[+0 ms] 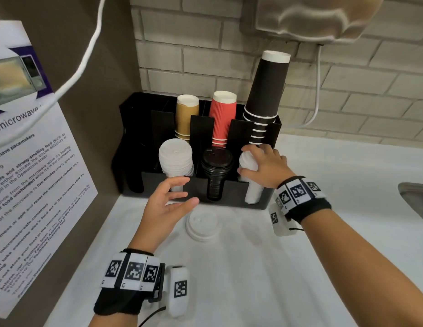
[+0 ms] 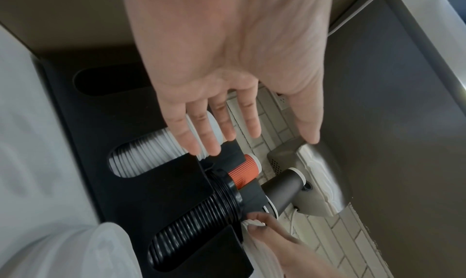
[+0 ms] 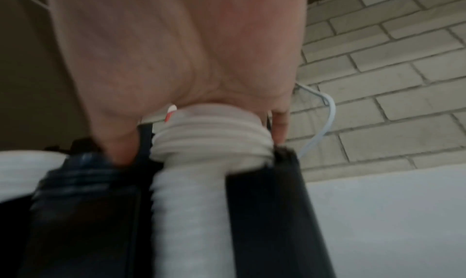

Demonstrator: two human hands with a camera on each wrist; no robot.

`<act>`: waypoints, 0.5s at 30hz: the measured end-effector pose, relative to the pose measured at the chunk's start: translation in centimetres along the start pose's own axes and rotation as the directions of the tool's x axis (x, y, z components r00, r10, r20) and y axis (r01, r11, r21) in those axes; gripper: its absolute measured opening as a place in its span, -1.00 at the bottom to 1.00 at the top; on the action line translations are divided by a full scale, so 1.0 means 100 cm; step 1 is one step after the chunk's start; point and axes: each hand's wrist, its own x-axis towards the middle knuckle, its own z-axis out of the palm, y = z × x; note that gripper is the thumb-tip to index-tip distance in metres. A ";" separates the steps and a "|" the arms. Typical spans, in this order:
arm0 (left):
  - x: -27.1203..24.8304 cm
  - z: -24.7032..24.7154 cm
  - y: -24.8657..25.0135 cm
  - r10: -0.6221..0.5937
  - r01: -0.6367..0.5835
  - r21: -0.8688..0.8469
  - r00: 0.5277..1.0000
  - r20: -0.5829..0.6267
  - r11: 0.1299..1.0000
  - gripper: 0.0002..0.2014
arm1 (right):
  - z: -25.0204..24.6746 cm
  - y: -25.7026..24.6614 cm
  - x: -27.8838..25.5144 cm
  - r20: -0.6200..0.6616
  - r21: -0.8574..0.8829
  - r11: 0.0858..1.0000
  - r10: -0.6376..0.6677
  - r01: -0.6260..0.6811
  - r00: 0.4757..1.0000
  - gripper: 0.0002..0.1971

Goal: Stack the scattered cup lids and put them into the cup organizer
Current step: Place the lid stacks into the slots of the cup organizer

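Observation:
A black cup organizer [image 1: 231,197] stands against the brick wall, with cups in its back slots and lids in front. My right hand [image 1: 244,160] grips the top of the white lid stack [image 1: 253,192] in the right front slot; the right wrist view shows the thumb and fingers [image 3: 279,131] curled round that stack [image 3: 201,192]. My left hand [image 1: 185,192] hovers open and empty before the left white lid stack [image 1: 176,159], fingers spread [image 2: 206,141]. A few loose white lids [image 1: 202,224] lie stacked on the counter just under it. Black lids [image 1: 216,171] fill the middle slot.
Tan [image 1: 185,114], red [image 1: 222,114] and black cups [image 1: 267,90] rise from the back slots. A notice [image 1: 36,173] hangs on the left wall, with a white cable [image 1: 83,64] across it. A sink [image 1: 416,199] is at the right edge. The white counter [image 1: 253,279] stretches in front.

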 end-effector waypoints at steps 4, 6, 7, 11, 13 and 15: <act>0.000 0.000 0.000 0.001 -0.002 -0.010 1.000 -0.017 1.000 -0.63 | 0.014 -0.001 -0.003 -0.093 0.015 1.000 -0.019 0.021 0.995 -0.46; -0.001 -0.001 -0.001 0.000 0.000 -0.004 1.000 -0.025 1.000 -0.70 | 0.019 0.000 -0.003 -0.110 0.009 0.999 -0.034 0.035 0.993 -0.40; -0.001 -0.001 -0.001 0.002 -0.002 0.002 1.000 -0.026 1.000 -0.71 | 0.021 0.000 -0.002 -0.116 0.003 0.999 -0.038 0.039 0.992 -0.37; -0.002 -0.003 -0.002 0.009 -0.009 0.018 0.999 -0.038 1.000 -0.73 | 0.025 0.003 0.004 -0.045 -0.094 0.995 -0.034 0.030 0.998 -0.29; -0.002 -0.004 -0.003 0.011 -0.010 0.022 0.999 -0.042 1.000 -0.73 | 0.024 0.005 0.007 -0.008 -0.158 0.986 -0.045 0.044 0.999 -0.26; -0.002 -0.005 -0.004 0.008 -0.007 0.028 0.999 -0.042 1.000 -0.73 | 0.022 0.005 0.008 0.029 -0.194 0.979 -0.063 0.068 0.998 -0.24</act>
